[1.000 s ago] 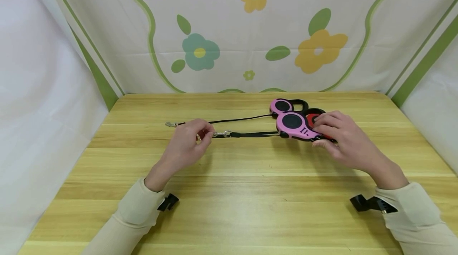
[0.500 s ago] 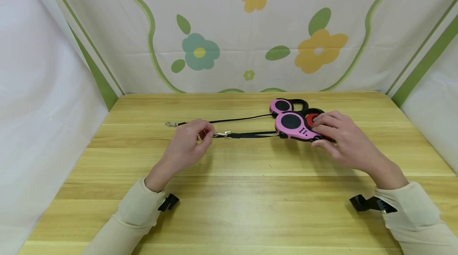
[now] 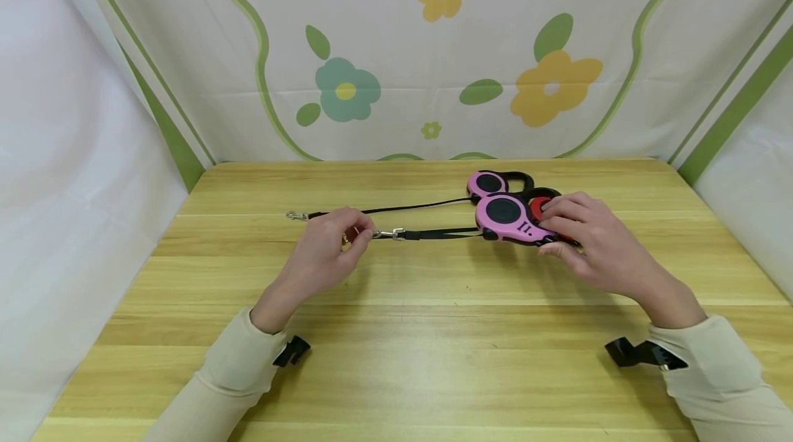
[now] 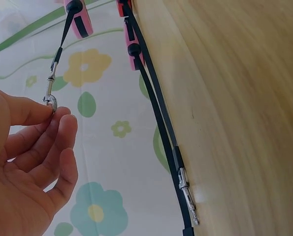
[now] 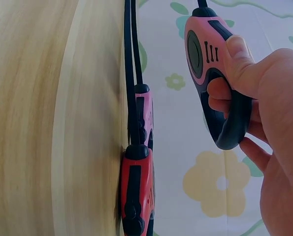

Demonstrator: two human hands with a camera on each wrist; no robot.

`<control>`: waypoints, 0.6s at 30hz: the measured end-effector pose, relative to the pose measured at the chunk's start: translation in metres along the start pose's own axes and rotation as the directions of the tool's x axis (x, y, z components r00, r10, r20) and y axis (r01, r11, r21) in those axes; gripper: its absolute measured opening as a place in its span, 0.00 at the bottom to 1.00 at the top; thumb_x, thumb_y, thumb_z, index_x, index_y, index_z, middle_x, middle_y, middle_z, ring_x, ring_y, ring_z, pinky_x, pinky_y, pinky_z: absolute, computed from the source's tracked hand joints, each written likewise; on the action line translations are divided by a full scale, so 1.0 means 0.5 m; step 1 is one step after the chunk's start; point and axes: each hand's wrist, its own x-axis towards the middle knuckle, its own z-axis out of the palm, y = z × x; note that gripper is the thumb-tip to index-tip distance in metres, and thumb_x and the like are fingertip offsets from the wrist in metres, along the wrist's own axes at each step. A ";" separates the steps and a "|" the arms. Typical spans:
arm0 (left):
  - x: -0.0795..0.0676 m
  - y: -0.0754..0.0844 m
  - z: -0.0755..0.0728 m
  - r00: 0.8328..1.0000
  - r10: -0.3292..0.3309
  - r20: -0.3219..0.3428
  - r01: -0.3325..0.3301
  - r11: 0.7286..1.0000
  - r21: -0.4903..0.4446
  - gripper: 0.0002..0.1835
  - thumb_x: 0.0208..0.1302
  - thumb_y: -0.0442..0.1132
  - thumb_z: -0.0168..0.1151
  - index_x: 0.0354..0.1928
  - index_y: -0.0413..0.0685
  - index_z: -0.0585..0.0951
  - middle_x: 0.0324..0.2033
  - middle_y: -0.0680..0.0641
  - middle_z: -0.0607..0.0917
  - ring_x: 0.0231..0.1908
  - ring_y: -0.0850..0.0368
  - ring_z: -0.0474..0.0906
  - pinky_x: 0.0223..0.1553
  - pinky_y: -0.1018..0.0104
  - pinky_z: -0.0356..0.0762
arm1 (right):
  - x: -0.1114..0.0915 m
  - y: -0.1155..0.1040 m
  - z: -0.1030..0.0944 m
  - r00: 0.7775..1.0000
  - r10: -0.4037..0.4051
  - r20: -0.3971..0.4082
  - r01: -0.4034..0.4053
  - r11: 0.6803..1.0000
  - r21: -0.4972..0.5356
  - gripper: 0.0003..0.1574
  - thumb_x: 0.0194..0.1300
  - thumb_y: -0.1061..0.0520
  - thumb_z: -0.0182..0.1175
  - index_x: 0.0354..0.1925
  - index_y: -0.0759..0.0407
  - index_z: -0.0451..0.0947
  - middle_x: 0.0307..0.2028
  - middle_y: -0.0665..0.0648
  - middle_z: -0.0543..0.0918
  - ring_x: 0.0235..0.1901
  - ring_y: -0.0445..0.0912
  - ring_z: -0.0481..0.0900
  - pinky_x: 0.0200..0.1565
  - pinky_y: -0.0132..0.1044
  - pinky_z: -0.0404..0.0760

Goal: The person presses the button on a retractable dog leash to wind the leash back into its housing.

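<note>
My right hand [image 3: 597,242] holds the black handle of a pink retractable dog leash [image 5: 210,42] above the table, thumb near the top of its casing. The left hand [image 3: 322,249] pinches the end of its metal snap hook [image 4: 49,88] between thumb and finger. A short black strap [image 3: 442,233] runs between hook and casing. Behind lie a second pink leash [image 3: 486,184] and a red leash [image 5: 138,189], on the table. Both have black straps stretched leftward. In the head view the red one is mostly hidden by the right hand and held leash.
A wooden table [image 3: 403,359] lies under both hands. The second pink leash's snap hook [image 3: 296,215] lies left of my left hand. A white flowered cloth [image 3: 396,49] stands behind the table's far edge, with cloth on both sides.
The held leash's snap hook has shifted slightly right and turned a little at my left fingertips. Its pink casing has drifted slightly left. The leashes on the table have not moved.
</note>
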 end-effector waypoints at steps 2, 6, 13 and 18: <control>0.000 0.002 0.000 1.000 0.004 0.004 -0.004 1.000 0.000 0.03 0.74 0.32 0.64 0.41 0.44 0.86 0.34 0.49 0.88 0.33 0.59 0.81 0.35 0.66 0.79 | 0.001 -0.001 0.000 1.000 0.001 0.002 -0.001 1.000 -0.002 0.43 0.80 0.31 0.50 0.38 0.69 0.87 0.43 0.64 0.88 0.49 0.60 0.79 0.57 0.47 0.69; 0.001 0.005 0.000 1.000 0.019 0.005 -0.019 1.000 0.003 0.03 0.74 0.32 0.64 0.41 0.43 0.86 0.34 0.48 0.88 0.32 0.59 0.81 0.35 0.65 0.81 | 0.002 -0.003 0.000 1.000 0.002 0.004 -0.002 1.000 -0.004 0.44 0.80 0.31 0.49 0.37 0.69 0.87 0.43 0.64 0.88 0.49 0.60 0.79 0.56 0.47 0.69; 0.001 0.005 0.001 0.999 0.034 0.001 -0.034 0.999 0.010 0.04 0.72 0.30 0.62 0.40 0.42 0.85 0.33 0.48 0.86 0.31 0.59 0.79 0.35 0.67 0.79 | 0.004 -0.007 0.001 1.000 -0.001 0.003 0.001 1.000 0.003 0.44 0.80 0.31 0.48 0.37 0.69 0.87 0.43 0.64 0.87 0.49 0.59 0.79 0.55 0.47 0.69; 0.000 0.005 0.002 0.999 0.032 0.000 -0.032 0.999 0.006 0.04 0.73 0.30 0.62 0.40 0.43 0.85 0.33 0.48 0.86 0.32 0.59 0.80 0.36 0.64 0.81 | 0.004 -0.007 0.002 1.000 -0.002 0.005 0.002 1.000 0.001 0.44 0.80 0.31 0.48 0.37 0.69 0.87 0.43 0.63 0.88 0.49 0.59 0.79 0.56 0.46 0.69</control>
